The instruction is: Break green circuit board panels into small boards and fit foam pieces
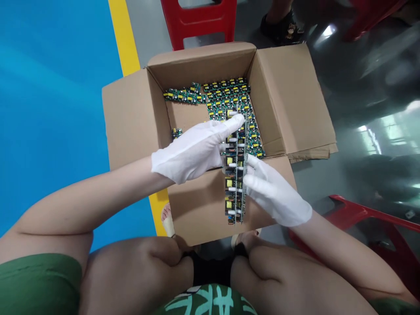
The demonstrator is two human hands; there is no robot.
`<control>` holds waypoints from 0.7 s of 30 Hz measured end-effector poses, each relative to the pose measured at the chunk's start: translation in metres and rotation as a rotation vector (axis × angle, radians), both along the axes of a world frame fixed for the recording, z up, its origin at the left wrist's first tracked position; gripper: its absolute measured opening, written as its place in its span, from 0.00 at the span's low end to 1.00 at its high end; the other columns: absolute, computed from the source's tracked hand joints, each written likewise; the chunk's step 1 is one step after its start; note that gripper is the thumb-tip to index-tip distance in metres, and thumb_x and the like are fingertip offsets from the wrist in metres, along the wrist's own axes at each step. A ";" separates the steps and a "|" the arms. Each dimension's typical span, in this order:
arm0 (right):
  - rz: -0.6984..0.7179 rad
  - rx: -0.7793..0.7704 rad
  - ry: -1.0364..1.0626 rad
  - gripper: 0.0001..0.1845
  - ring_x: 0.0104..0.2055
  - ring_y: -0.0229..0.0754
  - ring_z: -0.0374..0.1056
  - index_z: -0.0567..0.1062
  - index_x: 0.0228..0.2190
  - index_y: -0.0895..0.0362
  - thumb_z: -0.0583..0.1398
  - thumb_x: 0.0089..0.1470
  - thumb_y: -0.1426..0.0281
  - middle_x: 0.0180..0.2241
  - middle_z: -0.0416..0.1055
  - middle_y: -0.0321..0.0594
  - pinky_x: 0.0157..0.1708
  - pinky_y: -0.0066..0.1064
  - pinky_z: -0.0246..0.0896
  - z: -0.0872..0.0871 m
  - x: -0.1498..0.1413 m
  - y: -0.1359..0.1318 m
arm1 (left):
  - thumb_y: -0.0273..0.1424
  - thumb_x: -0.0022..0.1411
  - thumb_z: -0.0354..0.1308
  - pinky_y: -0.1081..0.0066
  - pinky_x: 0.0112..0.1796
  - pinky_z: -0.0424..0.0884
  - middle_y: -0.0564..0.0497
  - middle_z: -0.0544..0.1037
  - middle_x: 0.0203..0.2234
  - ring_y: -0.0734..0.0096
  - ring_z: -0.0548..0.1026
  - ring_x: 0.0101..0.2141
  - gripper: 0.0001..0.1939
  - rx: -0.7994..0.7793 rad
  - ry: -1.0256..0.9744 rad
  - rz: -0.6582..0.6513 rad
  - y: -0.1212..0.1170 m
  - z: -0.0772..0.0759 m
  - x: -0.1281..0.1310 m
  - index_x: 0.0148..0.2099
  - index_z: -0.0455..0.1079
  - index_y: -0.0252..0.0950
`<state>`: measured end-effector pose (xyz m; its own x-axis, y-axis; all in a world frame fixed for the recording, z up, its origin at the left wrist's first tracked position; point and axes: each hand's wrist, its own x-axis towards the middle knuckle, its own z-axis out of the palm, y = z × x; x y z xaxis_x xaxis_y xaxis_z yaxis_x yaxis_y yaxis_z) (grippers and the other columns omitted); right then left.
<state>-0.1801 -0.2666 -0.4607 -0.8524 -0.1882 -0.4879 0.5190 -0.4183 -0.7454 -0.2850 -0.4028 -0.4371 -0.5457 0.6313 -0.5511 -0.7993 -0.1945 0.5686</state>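
Two long circuit boards (231, 183) stand on edge, side by side, between my white-gloved hands above the near side of an open cardboard box. Yellow, black and white parts line their faces. My left hand (197, 148) grips their far part, its thumb or finger lying over the top edges and its other fingers partly hidden behind the boards. From the right, my right hand (275, 190) closes on the boards' right face near the middle. Inside the box, rows of similar green boards (226, 92) with yellow parts lie along the far and right sides.
The cardboard box (200, 65) has its flaps folded outward. A red stool (203, 19) stands beyond it, and another red stool (361, 214) is at the right. Another person's foot (282, 26) shows at the back. Blue floor with a yellow stripe (123, 39) lies left.
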 end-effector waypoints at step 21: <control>-0.095 0.378 0.252 0.30 0.49 0.43 0.69 0.64 0.47 0.50 0.68 0.44 0.74 0.48 0.71 0.39 0.53 0.37 0.64 -0.015 0.006 -0.006 | 0.33 0.50 0.70 0.63 0.44 0.71 0.48 0.77 0.43 0.59 0.73 0.45 0.26 0.004 0.499 -0.307 0.005 -0.025 0.026 0.51 0.67 0.39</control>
<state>-0.1745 -0.2725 -0.4757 -0.9580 0.0478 -0.2828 0.2748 -0.1296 -0.9527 -0.2594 -0.3980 -0.4625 -0.5301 0.8030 -0.2721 -0.4553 0.0011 0.8903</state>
